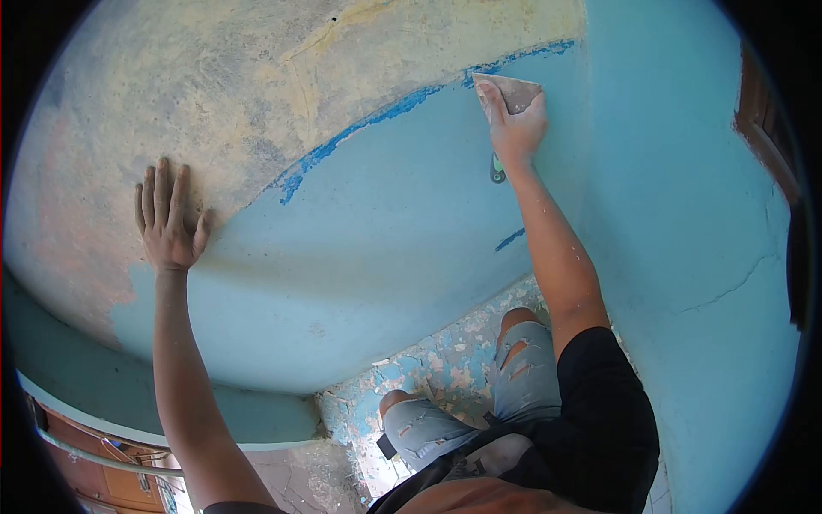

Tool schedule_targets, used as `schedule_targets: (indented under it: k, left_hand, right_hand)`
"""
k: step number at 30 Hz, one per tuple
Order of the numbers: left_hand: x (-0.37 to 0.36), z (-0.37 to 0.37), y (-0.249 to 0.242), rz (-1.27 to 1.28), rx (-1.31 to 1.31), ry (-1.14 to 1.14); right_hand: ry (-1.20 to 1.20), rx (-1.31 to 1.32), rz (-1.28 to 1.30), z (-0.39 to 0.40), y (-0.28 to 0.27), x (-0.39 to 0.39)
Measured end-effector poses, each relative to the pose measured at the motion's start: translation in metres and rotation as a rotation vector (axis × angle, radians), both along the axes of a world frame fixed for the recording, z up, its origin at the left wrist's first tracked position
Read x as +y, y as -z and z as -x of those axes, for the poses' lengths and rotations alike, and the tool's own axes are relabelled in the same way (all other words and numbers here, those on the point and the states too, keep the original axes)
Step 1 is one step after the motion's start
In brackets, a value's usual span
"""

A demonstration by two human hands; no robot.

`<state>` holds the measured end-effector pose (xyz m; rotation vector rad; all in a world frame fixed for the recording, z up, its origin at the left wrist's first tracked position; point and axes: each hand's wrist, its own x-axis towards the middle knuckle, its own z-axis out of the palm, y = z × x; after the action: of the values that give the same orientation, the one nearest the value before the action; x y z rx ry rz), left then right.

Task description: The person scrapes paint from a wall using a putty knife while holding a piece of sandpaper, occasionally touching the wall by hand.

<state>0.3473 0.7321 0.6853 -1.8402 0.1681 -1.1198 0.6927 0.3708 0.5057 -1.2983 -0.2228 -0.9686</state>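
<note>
My right hand [516, 130] is wrapped round a wide scraper [519, 89], its dusty blade against the wall at the upper edge of the blue paint. The scraper's green and black handle end [497, 170] shows below the hand. My left hand [169, 224] lies flat on the bare, mottled part of the wall [214, 111] at the left, fingers spread and holding nothing. Between the hands, a ragged dark blue strip [368, 124] runs along the border with the light blue paint [368, 223].
Paint flakes litter the floor [437, 364] around my knees. A side wall [676, 214] with a crack stands at the right, with a brown frame [762, 128] beyond. A blue ledge [257, 415] and a pipe [111, 460] are at the lower left.
</note>
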Motion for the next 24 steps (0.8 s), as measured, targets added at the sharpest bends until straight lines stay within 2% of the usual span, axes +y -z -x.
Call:
schedule_targets:
  k: [4,6,10,12,13,15,16,18,22,24]
  left_hand:
    - [-0.001,0.0,-0.002,0.005,0.009,0.009]
    - [0.0,0.0,0.0,0.014,0.017,0.025]
    - [0.0,0.0,-0.001,0.008,0.002,0.01]
    - [-0.001,0.0,-0.001,0.01,0.009,0.017]
    - [-0.001,0.001,0.0,0.013,0.009,0.013]
    - [-0.001,0.0,0.001,0.017,0.002,0.013]
    - [-0.001,0.001,0.001,0.019,0.004,0.004]
    - [0.0,0.001,-0.001,0.017,0.003,-0.004]
    - [-0.001,0.0,0.0,0.009,0.007,0.005]
    - [-0.001,0.001,-0.002,0.002,0.004,-0.004]
  right_hand:
    - [-0.003,-0.084,0.136,0.009,0.007,0.004]
    - [-0.075,0.038,0.017,0.008,-0.003,-0.002]
    - [-0.102,-0.048,-0.031,0.016,0.003,0.007]
    - [-0.088,-0.098,0.16,0.016,0.008,0.003]
    - [-0.087,-0.091,0.163,0.015,0.01,0.002]
    - [-0.165,0.045,-0.084,0.007,0.003,0.004]
    - [-0.166,0.043,-0.085,0.012,0.003,0.005]
    - [-0.118,0.013,0.075,0.024,0.006,0.004]
    - [-0.11,0.074,0.077,0.017,0.0,-0.004]
    - [-0.196,0.015,-0.066,0.023,0.001,0.006]
